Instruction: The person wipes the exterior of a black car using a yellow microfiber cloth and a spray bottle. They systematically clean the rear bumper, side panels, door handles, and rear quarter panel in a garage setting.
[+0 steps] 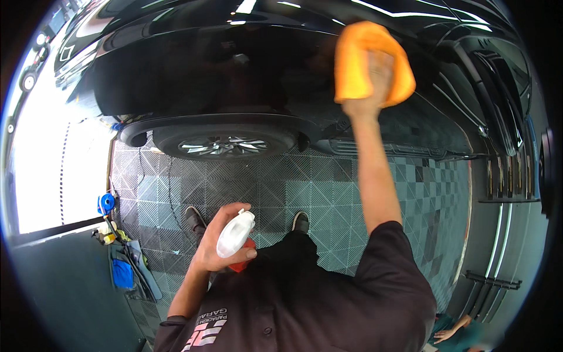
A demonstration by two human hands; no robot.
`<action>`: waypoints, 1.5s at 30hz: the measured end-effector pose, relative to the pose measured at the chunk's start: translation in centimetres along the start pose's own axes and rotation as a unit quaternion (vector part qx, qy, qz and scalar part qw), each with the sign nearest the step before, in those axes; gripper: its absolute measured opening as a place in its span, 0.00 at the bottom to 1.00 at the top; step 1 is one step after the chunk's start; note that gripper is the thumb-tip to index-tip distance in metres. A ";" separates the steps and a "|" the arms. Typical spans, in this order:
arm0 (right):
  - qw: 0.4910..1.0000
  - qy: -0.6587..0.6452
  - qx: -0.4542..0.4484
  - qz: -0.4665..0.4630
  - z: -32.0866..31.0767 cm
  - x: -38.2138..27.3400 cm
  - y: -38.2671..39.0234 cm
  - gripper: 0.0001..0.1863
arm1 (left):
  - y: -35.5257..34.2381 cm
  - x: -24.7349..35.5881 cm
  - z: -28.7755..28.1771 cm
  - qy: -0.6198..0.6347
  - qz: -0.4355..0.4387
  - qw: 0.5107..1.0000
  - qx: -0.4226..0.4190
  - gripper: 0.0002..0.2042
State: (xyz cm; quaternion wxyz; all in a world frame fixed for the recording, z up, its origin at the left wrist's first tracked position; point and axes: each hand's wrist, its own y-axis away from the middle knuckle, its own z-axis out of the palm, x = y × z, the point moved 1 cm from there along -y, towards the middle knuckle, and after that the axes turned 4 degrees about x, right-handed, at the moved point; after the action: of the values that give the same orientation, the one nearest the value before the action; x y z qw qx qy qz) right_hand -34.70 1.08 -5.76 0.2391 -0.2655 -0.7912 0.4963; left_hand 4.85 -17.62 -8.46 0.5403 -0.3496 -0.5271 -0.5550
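In the head view, a dark-sleeved person is seen from above, beside a glossy black car whose side is stretched across the upper part, bent by the wide lens; an orange cloth is held up against the car's side by the right hand, right of centre and near the top, at the end of an outstretched arm; the right hand is blurred and partly ringed by the cloth's folds, so how far its fingers are bent cannot be told; a bottle with a white top is gripped in the left hand, low and left of centre, in front of the body; the left fingers are curled around it, with the thumb laid along the near side (a red part is seen just beneath the white top); below the car's edge a wheel with silver spokes is shown; grey patterned floor tiles are spread beneath, with two dark shoes set apart on them; at the left wall a blue reel is placed; at the lower right corner another person's hand is partly seen.
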 end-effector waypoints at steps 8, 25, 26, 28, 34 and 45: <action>0.988 -0.099 0.032 0.116 4.2 -17.1 -3.4 0.27 | 1.6 -1.2 -1.1 0.025 -0.014 0.999 0.017 0.44; 0.989 0.026 0.044 0.140 -1.5 11.6 3.4 0.32 | -0.8 -0.2 1.3 -0.038 -0.037 0.996 -0.071 0.43; 0.983 0.016 0.074 0.169 0.2 10.3 4.6 0.34 | -0.4 -0.3 1.1 -0.029 -0.048 0.996 -0.068 0.43; 0.979 -0.023 0.097 0.180 2.7 2.2 5.1 0.39 | 0.6 -0.9 -0.1 -0.028 -0.006 0.999 -0.041 0.42; 0.964 -0.245 -0.050 0.094 6.5 -21.7 4.7 0.33 | 2.3 -0.6 -2.4 -0.025 -0.012 0.999 0.037 0.45; 0.993 -0.045 -0.103 0.025 0.2 -3.5 8.5 0.34 | 2.6 -1.7 -1.6 0.014 -0.035 0.998 0.047 0.48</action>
State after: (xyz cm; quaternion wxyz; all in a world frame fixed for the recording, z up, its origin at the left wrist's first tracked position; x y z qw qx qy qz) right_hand -30.66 1.72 -14.02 0.1620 -0.2860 -0.8411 0.4297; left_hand 7.91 -18.36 -9.90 0.5438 -0.2975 -0.5569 -0.5529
